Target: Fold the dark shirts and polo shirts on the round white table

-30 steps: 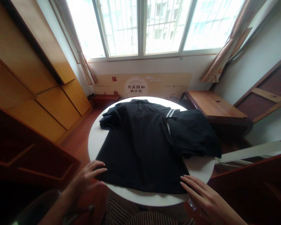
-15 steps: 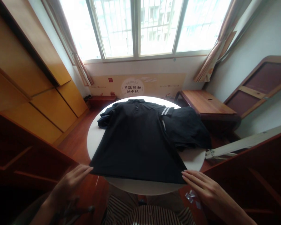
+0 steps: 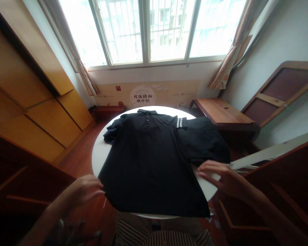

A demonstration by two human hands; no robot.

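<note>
A black polo shirt [image 3: 149, 164] lies spread with its collar at the far side and its hem near me, drooping over the table's front edge. Its right sleeve [image 3: 181, 123] has white stripes at the cuff. My left hand [image 3: 83, 189] is at the lower left edge of the shirt, thumb and fingers slightly apart; whether the fingertips touch the cloth is hard to see. Off the cloth, my right hand [image 3: 217, 172] hovers by the shirt's lower right side with bent fingers apart and nothing in them. Beside it lies a pile of dark folded clothing [image 3: 205, 141].
A white round table [image 3: 99, 150] carries the clothes. More dark cloth [image 3: 110, 136] is bunched at its left. A wooden side table [image 3: 223, 111] stands at the back right, yellow cabinets [image 3: 53, 119] at the left. Dark red wooden panels [image 3: 279, 184] flank both sides.
My right hand has let go of the hem corner and moved up and away from it. The hem has dropped toward me over the table edge. My left hand has loosened slightly.
</note>
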